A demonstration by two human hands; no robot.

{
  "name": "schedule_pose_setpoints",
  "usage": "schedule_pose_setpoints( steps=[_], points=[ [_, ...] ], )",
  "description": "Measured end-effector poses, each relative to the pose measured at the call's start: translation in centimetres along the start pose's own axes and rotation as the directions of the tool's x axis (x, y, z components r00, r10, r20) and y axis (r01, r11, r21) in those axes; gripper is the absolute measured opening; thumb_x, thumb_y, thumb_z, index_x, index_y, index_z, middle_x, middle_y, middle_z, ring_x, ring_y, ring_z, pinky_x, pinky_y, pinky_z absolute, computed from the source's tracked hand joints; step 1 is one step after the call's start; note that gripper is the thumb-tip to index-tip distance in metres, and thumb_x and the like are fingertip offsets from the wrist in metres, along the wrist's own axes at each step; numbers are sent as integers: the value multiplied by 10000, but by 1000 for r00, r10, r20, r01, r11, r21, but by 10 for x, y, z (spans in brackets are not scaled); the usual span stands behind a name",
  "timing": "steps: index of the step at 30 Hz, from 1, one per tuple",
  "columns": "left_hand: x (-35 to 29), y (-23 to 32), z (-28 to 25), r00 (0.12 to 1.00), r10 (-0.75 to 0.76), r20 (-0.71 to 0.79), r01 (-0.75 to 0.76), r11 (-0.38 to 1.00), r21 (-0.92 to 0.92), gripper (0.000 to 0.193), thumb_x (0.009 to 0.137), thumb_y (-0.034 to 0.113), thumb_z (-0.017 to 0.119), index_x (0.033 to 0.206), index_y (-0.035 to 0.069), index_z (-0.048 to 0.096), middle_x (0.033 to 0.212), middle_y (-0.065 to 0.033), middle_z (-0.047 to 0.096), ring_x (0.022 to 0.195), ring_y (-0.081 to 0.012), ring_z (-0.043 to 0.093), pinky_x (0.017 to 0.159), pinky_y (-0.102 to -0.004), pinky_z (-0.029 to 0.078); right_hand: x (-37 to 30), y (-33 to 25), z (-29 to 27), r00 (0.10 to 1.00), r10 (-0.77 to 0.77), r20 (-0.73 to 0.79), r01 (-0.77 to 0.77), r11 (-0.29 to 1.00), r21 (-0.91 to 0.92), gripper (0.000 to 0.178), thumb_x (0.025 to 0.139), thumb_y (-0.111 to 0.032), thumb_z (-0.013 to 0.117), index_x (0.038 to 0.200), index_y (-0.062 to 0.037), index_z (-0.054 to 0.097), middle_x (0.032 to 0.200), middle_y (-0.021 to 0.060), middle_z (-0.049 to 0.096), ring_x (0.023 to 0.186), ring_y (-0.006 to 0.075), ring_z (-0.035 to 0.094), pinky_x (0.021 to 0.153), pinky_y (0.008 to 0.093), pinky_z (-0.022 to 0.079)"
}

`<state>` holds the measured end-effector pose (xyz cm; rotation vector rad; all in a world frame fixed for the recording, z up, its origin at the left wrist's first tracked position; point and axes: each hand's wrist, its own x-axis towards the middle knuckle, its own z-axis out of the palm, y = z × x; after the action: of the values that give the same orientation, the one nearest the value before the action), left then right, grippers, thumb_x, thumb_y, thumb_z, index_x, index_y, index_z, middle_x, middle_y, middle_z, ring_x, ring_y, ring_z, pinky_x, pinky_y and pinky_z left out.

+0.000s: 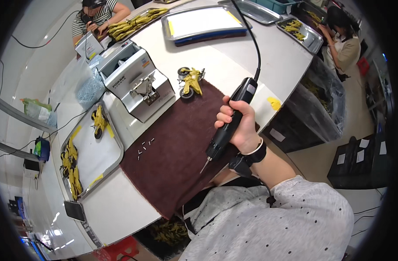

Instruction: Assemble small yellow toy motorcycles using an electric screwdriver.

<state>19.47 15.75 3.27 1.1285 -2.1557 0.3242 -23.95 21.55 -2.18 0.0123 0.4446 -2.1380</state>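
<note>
My right hand [240,124] is wrapped round a black electric screwdriver [225,135], its thin bit slanting down over the dark red cloth [172,161]. A cable runs up from the tool's top end. Several small silver screws [143,150] lie loose on the left part of the cloth. Beyond the cloth's far edge stands a yellow toy motorcycle [191,81] with black wheels. Left of the cloth, a metal tray [116,145] lined with white paper holds more yellow motorcycles [99,122]. My left hand is out of the picture.
A grey screw-feeding machine [140,87] stands behind the cloth. Farther back are a paper-lined tray [203,24] and a heap of yellow parts [133,24]. Two co-workers sit at the table's far left and far right. A plastic-lined bin [312,104] stands at right.
</note>
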Motion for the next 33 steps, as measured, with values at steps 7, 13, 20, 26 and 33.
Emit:
schedule_pose_setpoints(
  steps=[7,13,20,26,33],
  points=[
    [5,6,12,994,-17,112,27,996,-85,83,851,141,590,855,97,661,903,-83,667,864,-254,632,753,-398,471,6,0,0,1000,5,-5,-5,1000,7,183,811,-152,608,978,-117,541,648,-16,467,579,127,472,624,335,446],
    [-1,12,15,986,-30,164,51,991,-122,70,853,138,600,847,99,657,890,-77,664,851,-252,631,742,-395,468,8,4,0,1000,19,-13,-19,1000,-12,195,806,-152,606,986,-120,536,647,-15,468,578,125,472,626,335,445],
    [-1,19,23,977,-21,213,58,983,-172,58,854,136,610,838,101,653,875,-71,662,837,-249,630,728,-392,466,3,-1,1,1000,5,-17,-5,1000,-27,220,802,-148,609,1000,-113,521,652,-11,468,586,127,478,629,335,442],
    [-7,21,23,971,-29,237,76,978,-192,50,856,133,620,830,102,649,862,-65,660,824,-246,629,716,-390,463,6,6,3,999,46,-18,-46,999,2,172,801,-142,631,943,-113,538,649,-4,505,577,128,491,621,327,446],
    [-9,15,18,977,42,210,7,974,-226,47,857,130,630,821,104,645,847,-58,657,809,-244,628,702,-386,461,32,10,31,980,-144,-138,137,989,-62,104,806,-140,635,824,-113,536,649,-6,526,571,145,524,607,339,472]
  ],
)
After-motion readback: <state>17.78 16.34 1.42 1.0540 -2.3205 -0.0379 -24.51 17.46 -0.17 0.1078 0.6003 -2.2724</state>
